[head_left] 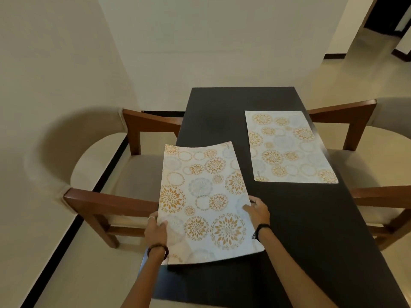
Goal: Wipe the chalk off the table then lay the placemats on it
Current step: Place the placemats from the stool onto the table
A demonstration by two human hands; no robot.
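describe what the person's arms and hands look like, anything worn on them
Both forearms are bare, with no sleeves in view. The left hand has a thin pale ring on one finger and a dark band around the wrist. The right hand shows no ring that I can make out; its wrist carries a black cord bracelet with a small loose end hanging off it.

table (pixel 300 230) near edge cut off below; held placemat (pixel 206 201) hides left edge.
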